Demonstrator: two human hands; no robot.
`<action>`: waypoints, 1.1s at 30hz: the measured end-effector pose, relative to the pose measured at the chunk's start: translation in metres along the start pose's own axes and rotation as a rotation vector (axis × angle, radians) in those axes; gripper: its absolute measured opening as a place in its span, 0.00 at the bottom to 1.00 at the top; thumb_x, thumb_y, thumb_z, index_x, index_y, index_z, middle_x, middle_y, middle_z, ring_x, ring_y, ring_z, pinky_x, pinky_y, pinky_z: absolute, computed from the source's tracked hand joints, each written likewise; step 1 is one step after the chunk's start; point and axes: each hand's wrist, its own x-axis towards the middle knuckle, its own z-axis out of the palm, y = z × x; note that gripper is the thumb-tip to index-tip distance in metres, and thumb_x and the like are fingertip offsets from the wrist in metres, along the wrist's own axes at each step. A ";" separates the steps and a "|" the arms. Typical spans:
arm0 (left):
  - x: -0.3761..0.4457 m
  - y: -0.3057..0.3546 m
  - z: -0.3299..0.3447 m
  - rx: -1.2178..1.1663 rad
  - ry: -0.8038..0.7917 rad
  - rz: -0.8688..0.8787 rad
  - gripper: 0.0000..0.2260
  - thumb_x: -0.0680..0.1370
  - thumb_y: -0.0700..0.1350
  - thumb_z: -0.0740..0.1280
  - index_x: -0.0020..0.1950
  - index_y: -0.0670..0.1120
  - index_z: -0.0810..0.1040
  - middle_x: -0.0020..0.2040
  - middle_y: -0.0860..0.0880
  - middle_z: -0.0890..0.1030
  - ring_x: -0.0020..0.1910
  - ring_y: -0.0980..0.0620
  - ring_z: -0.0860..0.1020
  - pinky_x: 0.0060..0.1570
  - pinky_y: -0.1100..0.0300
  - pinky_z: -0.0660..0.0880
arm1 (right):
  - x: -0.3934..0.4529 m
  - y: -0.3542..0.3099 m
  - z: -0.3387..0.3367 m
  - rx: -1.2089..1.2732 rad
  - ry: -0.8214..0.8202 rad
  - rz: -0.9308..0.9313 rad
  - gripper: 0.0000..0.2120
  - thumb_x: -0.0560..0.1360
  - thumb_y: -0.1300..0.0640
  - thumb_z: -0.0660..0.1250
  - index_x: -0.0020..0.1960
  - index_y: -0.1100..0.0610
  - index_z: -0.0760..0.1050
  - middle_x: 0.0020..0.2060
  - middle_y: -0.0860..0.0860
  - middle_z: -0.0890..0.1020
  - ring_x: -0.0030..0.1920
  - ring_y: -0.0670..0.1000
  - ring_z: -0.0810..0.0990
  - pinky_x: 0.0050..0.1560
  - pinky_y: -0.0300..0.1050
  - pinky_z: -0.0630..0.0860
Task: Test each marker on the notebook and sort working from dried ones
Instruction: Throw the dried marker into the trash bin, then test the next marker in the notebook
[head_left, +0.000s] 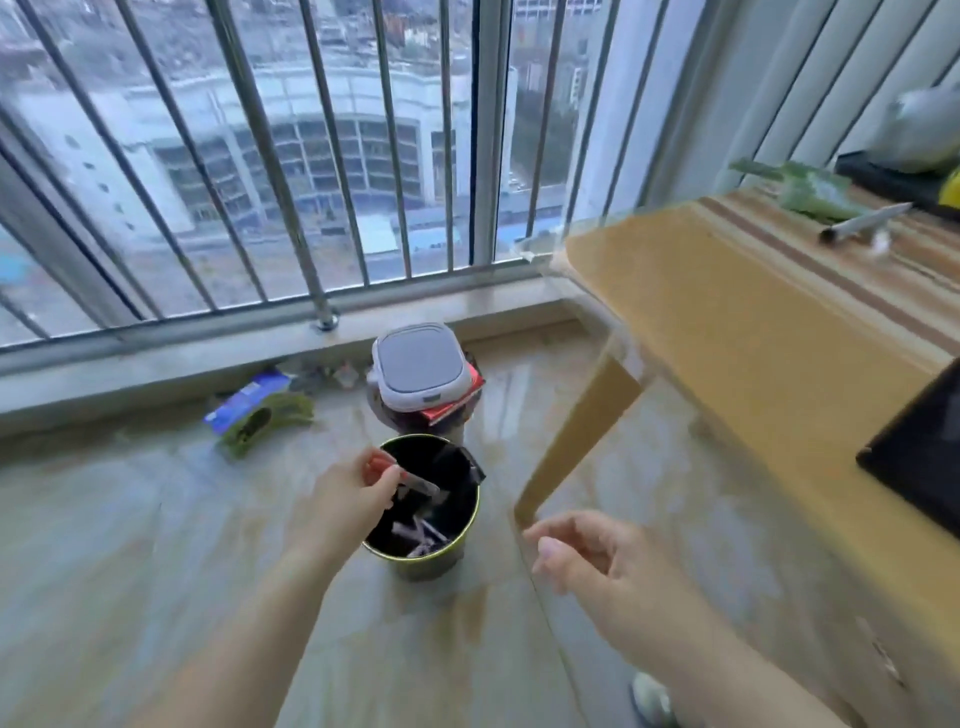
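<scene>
Head camera looked down at a tiled floor beside a barred window. A left hand (353, 493) pinched a marker (415, 486) with a red end over a small round bin (457, 551), where several discarded markers (421, 535) lay. A right hand (597, 561) hovered nearby, fingers loosely apart, holding nothing. One more marker (865, 223) rested on the wooden worktop (727, 322). This looked like discarding a dried marker; next, letting go, then fetching another to test.
</scene>
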 end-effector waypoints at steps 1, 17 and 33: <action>0.008 -0.006 0.006 0.016 -0.016 -0.020 0.06 0.69 0.52 0.66 0.45 0.55 0.78 0.32 0.52 0.82 0.34 0.50 0.81 0.43 0.48 0.78 | 0.003 0.006 0.002 0.010 0.008 0.028 0.07 0.69 0.47 0.64 0.44 0.40 0.79 0.36 0.49 0.83 0.36 0.46 0.78 0.44 0.44 0.76; -0.070 0.169 0.025 -0.188 -0.235 0.697 0.05 0.74 0.47 0.66 0.49 0.55 0.77 0.42 0.55 0.81 0.41 0.56 0.79 0.43 0.69 0.73 | -0.032 -0.025 -0.046 -0.019 0.174 -0.030 0.07 0.77 0.54 0.63 0.46 0.46 0.79 0.37 0.44 0.83 0.37 0.44 0.78 0.41 0.35 0.73; -0.283 0.434 0.265 -0.185 -0.837 1.585 0.05 0.75 0.41 0.64 0.49 0.46 0.79 0.41 0.54 0.81 0.38 0.58 0.77 0.38 0.62 0.75 | -0.278 0.039 -0.313 -0.104 1.066 0.104 0.08 0.78 0.61 0.62 0.43 0.54 0.78 0.31 0.45 0.79 0.30 0.42 0.76 0.36 0.39 0.73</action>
